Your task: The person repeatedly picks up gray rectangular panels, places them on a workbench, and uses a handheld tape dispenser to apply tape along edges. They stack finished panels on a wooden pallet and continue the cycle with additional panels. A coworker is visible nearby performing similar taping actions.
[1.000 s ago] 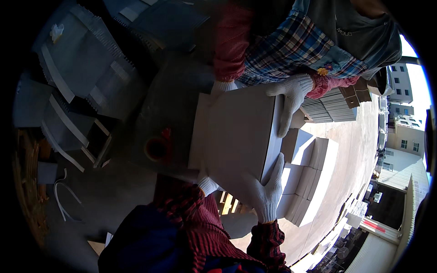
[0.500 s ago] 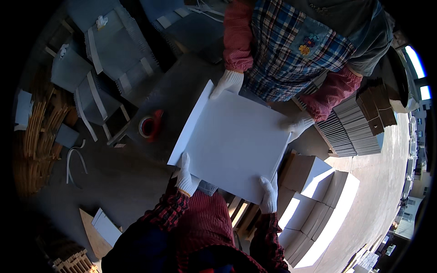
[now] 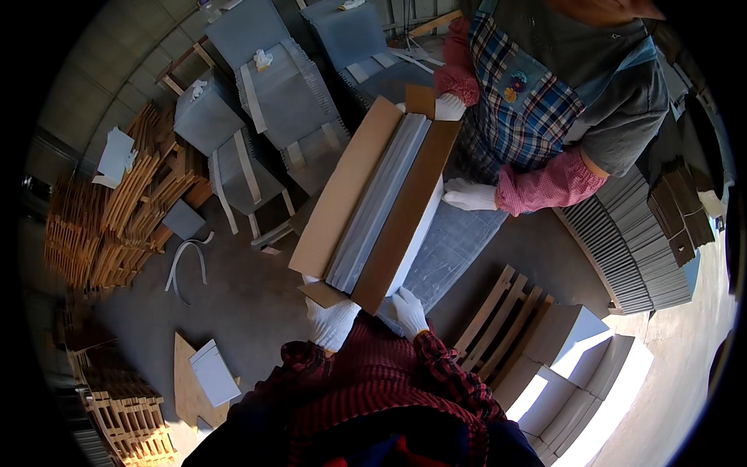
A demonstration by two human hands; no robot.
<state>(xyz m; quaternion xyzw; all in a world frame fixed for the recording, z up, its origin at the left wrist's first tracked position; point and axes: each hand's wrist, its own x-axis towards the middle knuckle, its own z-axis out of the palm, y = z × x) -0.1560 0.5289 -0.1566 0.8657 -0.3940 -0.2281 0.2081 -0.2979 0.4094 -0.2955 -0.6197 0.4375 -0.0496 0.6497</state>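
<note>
An open carton (image 3: pixel 412 204), white outside and brown inside, stands tilted over the worktable with its long flaps spread. Several thin grey slabs (image 3: pixel 381 198) lie packed on edge inside it. My left hand (image 3: pixel 332 323), in a white knit glove, grips the carton's near left end under a small brown flap; some fingertips are hidden. At the near right bottom corner, my gloved right hand (image 3: pixel 408 313) holds the white side. A co-worker's gloved hand (image 3: pixel 469 194) rests against the carton's right side, and their other glove (image 3: pixel 450 107) shows behind the far flap.
The grey worktable (image 3: pixel 467 241) extends beneath the carton. White cartons (image 3: pixel 545 389) are stacked at right beside a wooden pallet (image 3: pixel 498 319). Grey-covered stacks (image 3: pixel 288 93) stand at far left, near piled wooden frames (image 3: pixel 124 226). Flat folded cardboard (image 3: pixel 622 233) stands behind the co-worker.
The carton has turned from its broad white face up to its open side up, showing flaps and grey slabs. My hands have come closer together, and the co-worker's hands have shifted on it.
</note>
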